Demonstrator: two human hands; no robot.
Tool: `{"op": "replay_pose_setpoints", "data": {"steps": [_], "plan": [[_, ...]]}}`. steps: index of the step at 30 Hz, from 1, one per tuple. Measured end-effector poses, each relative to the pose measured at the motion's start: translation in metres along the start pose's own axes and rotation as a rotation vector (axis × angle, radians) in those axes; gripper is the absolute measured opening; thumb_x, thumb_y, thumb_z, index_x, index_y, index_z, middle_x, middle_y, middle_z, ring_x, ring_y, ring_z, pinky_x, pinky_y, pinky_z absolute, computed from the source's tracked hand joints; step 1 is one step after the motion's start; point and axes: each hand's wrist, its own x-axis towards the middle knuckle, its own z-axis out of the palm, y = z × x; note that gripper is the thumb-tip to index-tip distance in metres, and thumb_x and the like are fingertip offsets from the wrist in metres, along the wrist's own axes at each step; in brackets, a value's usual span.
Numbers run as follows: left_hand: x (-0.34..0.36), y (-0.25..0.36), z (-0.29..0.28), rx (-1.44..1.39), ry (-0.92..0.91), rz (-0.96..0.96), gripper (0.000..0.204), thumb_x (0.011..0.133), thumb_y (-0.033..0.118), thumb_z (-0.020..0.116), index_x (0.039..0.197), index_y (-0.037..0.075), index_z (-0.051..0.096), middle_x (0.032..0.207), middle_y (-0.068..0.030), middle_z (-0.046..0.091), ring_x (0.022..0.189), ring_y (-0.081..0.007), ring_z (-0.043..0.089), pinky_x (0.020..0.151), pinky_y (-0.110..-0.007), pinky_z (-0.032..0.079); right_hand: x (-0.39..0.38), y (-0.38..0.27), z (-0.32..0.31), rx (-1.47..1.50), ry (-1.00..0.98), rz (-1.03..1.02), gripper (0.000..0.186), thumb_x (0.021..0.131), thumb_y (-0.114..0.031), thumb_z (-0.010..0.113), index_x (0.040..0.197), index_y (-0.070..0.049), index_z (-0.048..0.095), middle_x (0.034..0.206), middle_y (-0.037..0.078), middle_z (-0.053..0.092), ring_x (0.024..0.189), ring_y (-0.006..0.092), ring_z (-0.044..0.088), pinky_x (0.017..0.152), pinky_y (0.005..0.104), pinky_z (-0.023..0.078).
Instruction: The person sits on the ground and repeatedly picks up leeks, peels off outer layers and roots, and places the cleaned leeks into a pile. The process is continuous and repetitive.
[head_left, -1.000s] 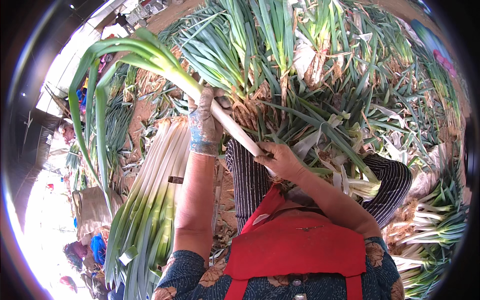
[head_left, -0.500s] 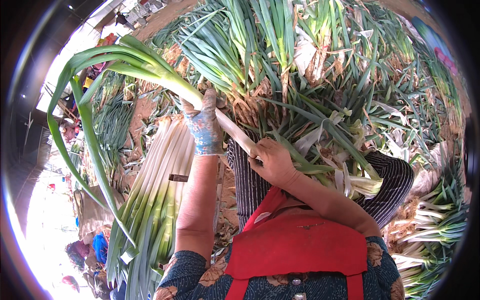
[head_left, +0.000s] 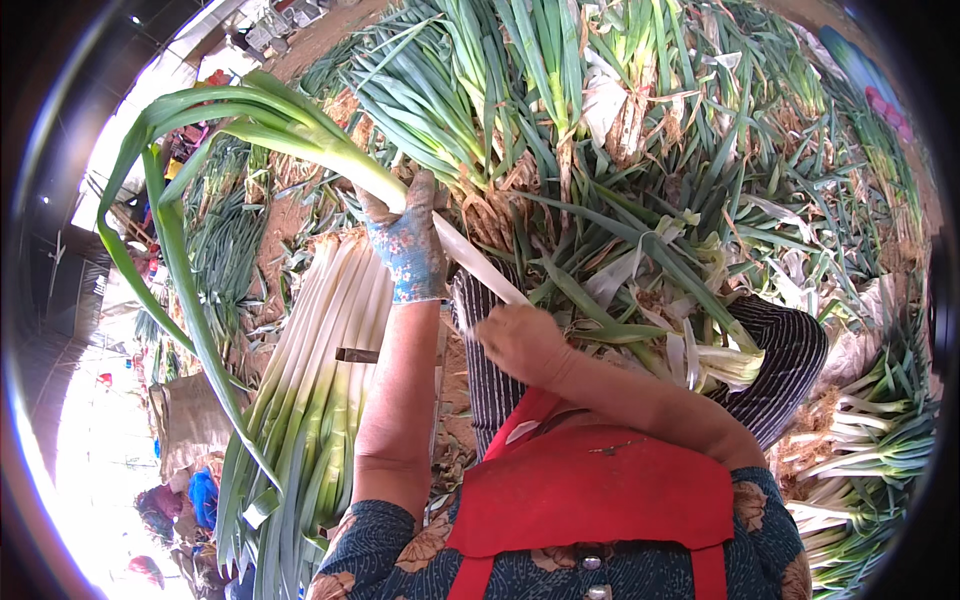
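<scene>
My left hand (head_left: 408, 245), in a patterned glove with soiled fingertips, is closed around the white shank of a long green onion (head_left: 478, 262). Its leaves arch up to the left and hang down. My bare right hand (head_left: 522, 345) is closed just below the shank's lower end, apart from my left hand. A pale blurred streak shows by its fingers; what they hold is hidden. Beside my left forearm lies a stack of clean white-stemmed green onions (head_left: 318, 310), with a dark flat strip (head_left: 357, 355) across it. Loose leaves and a pale stalk end (head_left: 735, 370) rest over my right leg.
Upright bunches of green onions (head_left: 440, 100) with dirty roots stand ahead. Leaf scraps (head_left: 760, 215) cover the ground to the right. More white-stemmed onions (head_left: 850, 450) lie at the lower right. A blue bag (head_left: 203, 497) and other items sit at the lower left.
My right hand has come off the shank's lower end and moved down and left toward me. My left hand still grips the green onion in nearly the same place.
</scene>
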Motion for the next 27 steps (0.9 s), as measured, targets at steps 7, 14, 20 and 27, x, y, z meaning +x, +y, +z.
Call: {"op": "replay_pose_setpoints", "data": {"steps": [7,14,20,27], "plan": [[0.004,0.009,0.002,-0.022,0.071,-0.154,0.04,0.081,0.007,0.066,0.114,0.015,0.044,0.086,-0.0042,0.058,0.063,-0.0147,0.06,0.056,-0.029,0.052,-0.038,0.002,-0.021,0.364,-0.189,0.04,0.011,0.08,-0.019,0.062,0.087,-0.01,0.06,0.088,0.008,0.064,0.087,0.0304,0.061,0.078,0.0419,0.047],[0.055,-0.009,-0.05,-0.103,0.258,-0.152,0.037,0.08,0.007,0.069,0.107,0.016,0.045,0.073,-0.0031,0.057,0.057,-0.0149,0.055,0.049,-0.025,0.049,-0.171,0.043,-0.112,0.045,-0.554,0.499,0.022,0.08,-0.028,0.061,0.095,-0.012,0.062,0.084,0.013,0.065,0.079,0.0326,0.063,0.07,0.0435,0.048],[0.056,0.006,-0.061,-0.066,0.316,-0.184,0.025,0.087,0.01,0.062,0.106,0.014,0.047,0.077,-0.0026,0.056,0.059,-0.0131,0.053,0.05,-0.025,0.047,-0.111,0.051,-0.15,0.11,-0.002,0.455,0.04,0.073,-0.016,0.072,0.108,-0.003,0.059,0.101,0.016,0.063,0.092,0.0311,0.062,0.081,0.0371,0.051],[0.037,0.053,-0.098,-0.092,0.251,-0.094,0.029,0.083,0.016,0.069,0.103,0.013,0.048,0.078,-0.0019,0.056,0.061,-0.0126,0.052,0.051,-0.024,0.045,-0.02,0.024,-0.06,0.524,-0.356,0.414,0.03,0.09,-0.028,0.056,0.108,-0.005,0.063,0.088,0.015,0.067,0.08,0.0269,0.067,0.072,0.0375,0.052]]}}
